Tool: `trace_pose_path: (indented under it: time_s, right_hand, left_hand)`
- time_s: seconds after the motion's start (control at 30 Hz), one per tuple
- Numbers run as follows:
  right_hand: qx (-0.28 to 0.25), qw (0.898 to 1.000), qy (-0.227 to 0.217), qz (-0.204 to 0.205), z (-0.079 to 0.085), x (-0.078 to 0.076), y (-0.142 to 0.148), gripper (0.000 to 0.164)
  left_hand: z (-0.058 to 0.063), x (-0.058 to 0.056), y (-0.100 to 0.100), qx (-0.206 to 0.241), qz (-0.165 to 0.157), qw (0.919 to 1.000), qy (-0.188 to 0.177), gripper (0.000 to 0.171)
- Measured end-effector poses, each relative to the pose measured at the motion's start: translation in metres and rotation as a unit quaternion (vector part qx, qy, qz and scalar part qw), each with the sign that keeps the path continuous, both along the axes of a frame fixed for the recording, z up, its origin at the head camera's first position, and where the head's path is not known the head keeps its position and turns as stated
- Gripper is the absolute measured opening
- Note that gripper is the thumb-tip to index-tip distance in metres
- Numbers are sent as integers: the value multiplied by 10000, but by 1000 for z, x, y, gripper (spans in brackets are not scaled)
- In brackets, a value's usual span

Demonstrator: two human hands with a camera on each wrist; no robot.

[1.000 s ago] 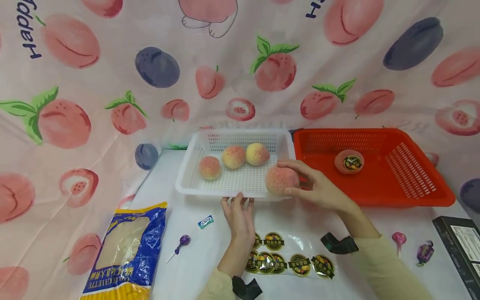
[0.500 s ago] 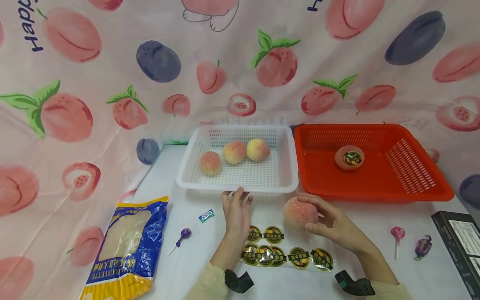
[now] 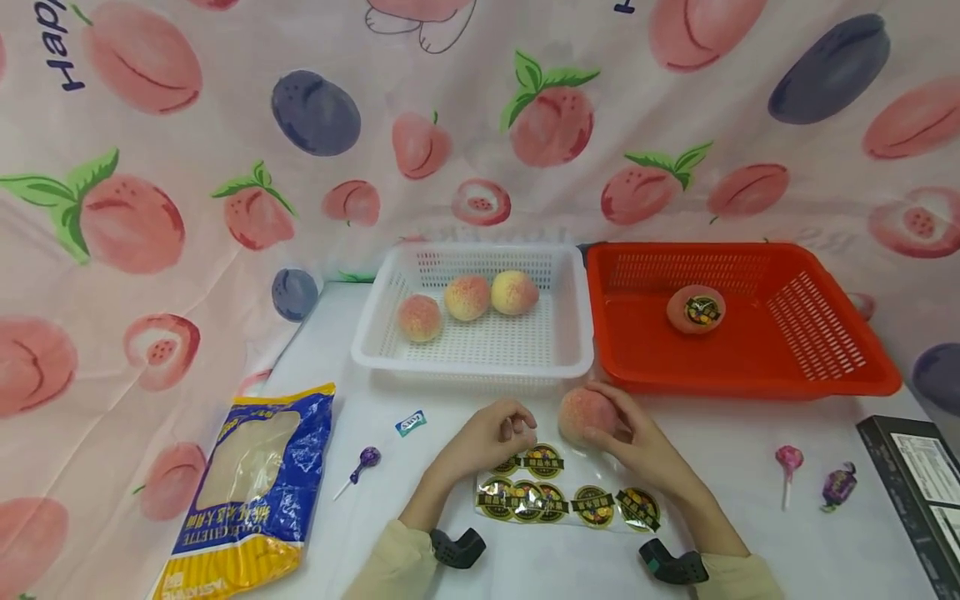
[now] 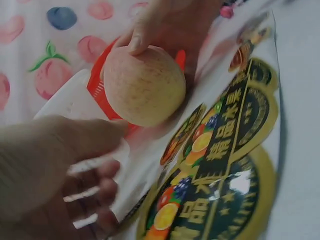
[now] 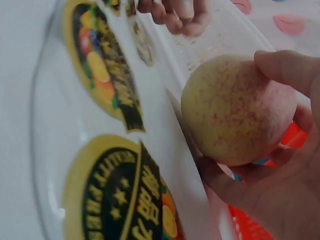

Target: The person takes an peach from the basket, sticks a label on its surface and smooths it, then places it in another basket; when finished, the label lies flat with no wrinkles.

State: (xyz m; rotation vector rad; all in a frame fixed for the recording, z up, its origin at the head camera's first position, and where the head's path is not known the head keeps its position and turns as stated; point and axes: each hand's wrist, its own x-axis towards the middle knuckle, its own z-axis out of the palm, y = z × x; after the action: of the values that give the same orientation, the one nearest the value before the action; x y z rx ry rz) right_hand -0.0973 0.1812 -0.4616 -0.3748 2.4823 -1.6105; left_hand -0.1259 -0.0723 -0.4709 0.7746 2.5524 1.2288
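My right hand (image 3: 645, 437) holds a pinkish-yellow peach (image 3: 585, 417) just in front of the baskets, thumb and fingers around its sides. To its left my left hand (image 3: 486, 440) hovers, fingers loosely bent and nothing in them; in the left wrist view its thumb points toward the peach. A clear sheet (image 3: 600, 473) of round black-and-gold fruit stickers (image 3: 594, 506) lies below both hands. Behind, a white basket (image 3: 465, 367) contains three peaches (image 3: 468, 297). The red basket (image 3: 750, 367) beside it has one peach bearing a sticker (image 3: 702, 311).
A blue-and-yellow bag (image 3: 247, 492) lies at the left, near a purple lollipop (image 3: 369, 457) and a small wrapped candy (image 3: 410, 423). At the right are a pink lollipop (image 3: 789, 458), a purple candy (image 3: 838, 487) and a black box (image 3: 911, 492).
My right hand has brought the peach out of the white basket toward the sticker sheet. My left hand has left the basket's front rim and moved right, near the peach.
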Motion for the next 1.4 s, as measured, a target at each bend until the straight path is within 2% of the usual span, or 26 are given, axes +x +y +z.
trace_pose_path:
  time_s: [0.1,0.27,0.37,0.47,0.57,0.73,0.87,0.97,1.07,1.2,1.3,1.4]
  right_hand:
    - [250,9996,7,-127,1,0,-1,66]
    - [497,9981,-28,-353,0,2,3,70]
    - [464,9982,15,-386,1,8,8,73]
    - [671,9960,106,-577,4,18,11,72]
    - [1252,9894,192,-709,7,28,12,68]
    - [2300,9707,351,-597,8,36,6,65]
    - [2962,9514,623,-563,4,38,5,60]
    - [3248,9415,797,-415,1,38,5,61]
    - [3263,9408,876,-294,0,36,6,59]
    - [3199,9441,773,-196,-1,36,7,54]
    - [3247,9425,767,-189,-1,36,8,53]
    - [3306,9380,992,-326,1,37,7,49]
  left_hand:
    - [4,0,2,-743,-260,9959,444,28]
    - [10,4,5,-1565,-366,9864,352,36]
    - [14,6,5,-1690,-444,9843,248,35]
    - [17,7,4,-1722,-499,9837,154,36]
    - [19,8,2,-1824,-529,9816,205,39]
    - [17,10,4,-2011,-487,9772,488,40]
    - [15,11,8,-2059,-514,9755,578,35]
    - [14,12,10,-2066,-596,9743,665,32]
    - [15,12,11,-2043,-663,9742,690,29]
    - [17,12,12,-1914,-745,9770,571,27]
    - [17,10,11,-1531,-864,9839,332,21]
    - [18,8,10,-971,-1083,9894,-39,13]
